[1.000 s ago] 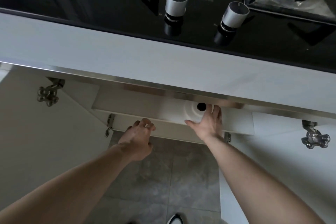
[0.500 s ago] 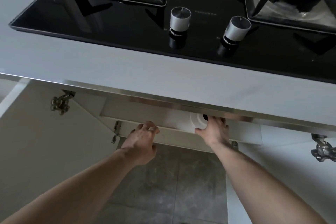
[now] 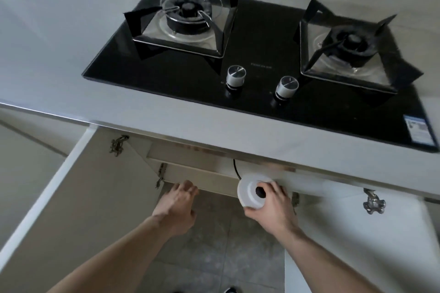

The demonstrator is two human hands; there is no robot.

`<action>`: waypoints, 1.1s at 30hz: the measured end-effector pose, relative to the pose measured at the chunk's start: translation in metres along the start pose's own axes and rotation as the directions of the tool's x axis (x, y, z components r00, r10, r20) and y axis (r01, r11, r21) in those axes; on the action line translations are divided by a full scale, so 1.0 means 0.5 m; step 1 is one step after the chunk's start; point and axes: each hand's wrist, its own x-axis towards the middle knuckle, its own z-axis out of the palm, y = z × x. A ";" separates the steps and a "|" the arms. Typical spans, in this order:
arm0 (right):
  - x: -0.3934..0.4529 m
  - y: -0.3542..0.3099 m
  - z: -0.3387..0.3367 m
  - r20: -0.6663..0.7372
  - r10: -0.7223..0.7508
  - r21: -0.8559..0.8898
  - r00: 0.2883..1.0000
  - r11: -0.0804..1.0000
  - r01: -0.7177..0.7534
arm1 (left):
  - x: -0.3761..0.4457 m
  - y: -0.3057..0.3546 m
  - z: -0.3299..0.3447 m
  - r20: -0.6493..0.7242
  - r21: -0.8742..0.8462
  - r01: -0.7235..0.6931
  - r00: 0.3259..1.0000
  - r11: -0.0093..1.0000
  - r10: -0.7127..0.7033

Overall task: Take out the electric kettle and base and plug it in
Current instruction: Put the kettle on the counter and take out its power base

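Note:
My right hand [image 3: 273,207] grips the white round kettle base [image 3: 248,191], which has a black connector in its middle. It is held just outside the open cabinet under the counter, tilted toward me. A black cord [image 3: 236,169] runs from the base up into the cabinet. My left hand [image 3: 177,204] hovers by the front edge of the cabinet shelf [image 3: 202,173], fingers loosely curled, holding nothing. The kettle itself is not in sight.
A black glass gas hob [image 3: 250,88] with two burners and two knobs sits in the white counter [image 3: 59,54] above. Both cabinet doors stand open: left door [image 3: 83,197], right door [image 3: 357,233]. Grey floor tiles lie below.
My right hand has pulled the kettle base out of the cabinet toward me, cord trailing. My head has risen, so the whole hob shows. The left hand stayed near the shelf edge.

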 end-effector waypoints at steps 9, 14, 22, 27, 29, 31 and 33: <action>-0.256 -0.197 -0.262 0.168 -0.014 0.073 0.986 0.997 0.002 | -0.330 0.023 -0.147 -0.055 -0.090 0.047 0.997 0.995 -0.052; -0.361 -0.297 -0.390 0.274 -0.140 0.018 0.952 0.990 0.140 | -0.462 0.018 -0.225 -0.163 -0.188 0.044 0.984 0.981 -0.075; -0.524 -0.454 -0.552 0.197 -0.338 -0.071 0.920 0.931 0.357 | -0.638 -0.046 -0.389 -0.421 -0.243 -0.152 0.906 0.958 0.037; -0.611 -0.581 -0.597 0.075 -0.382 -0.078 0.921 0.919 0.387 | -0.734 -0.148 -0.482 -0.489 -0.198 -0.243 0.864 0.950 0.119; -0.638 -0.640 -0.609 0.019 -0.411 -0.080 0.911 0.908 0.411 | -0.772 -0.198 -0.513 -0.508 -0.197 -0.248 0.853 0.948 0.117; -0.653 -0.693 -0.619 -0.028 -0.439 -0.083 0.898 0.896 0.436 | -0.799 -0.238 -0.540 -0.532 -0.199 -0.247 0.840 0.948 0.107; -0.661 -0.752 -0.627 -0.055 -0.468 -0.073 0.882 0.883 0.464 | -0.821 -0.278 -0.567 -0.553 -0.215 -0.250 0.828 0.944 0.093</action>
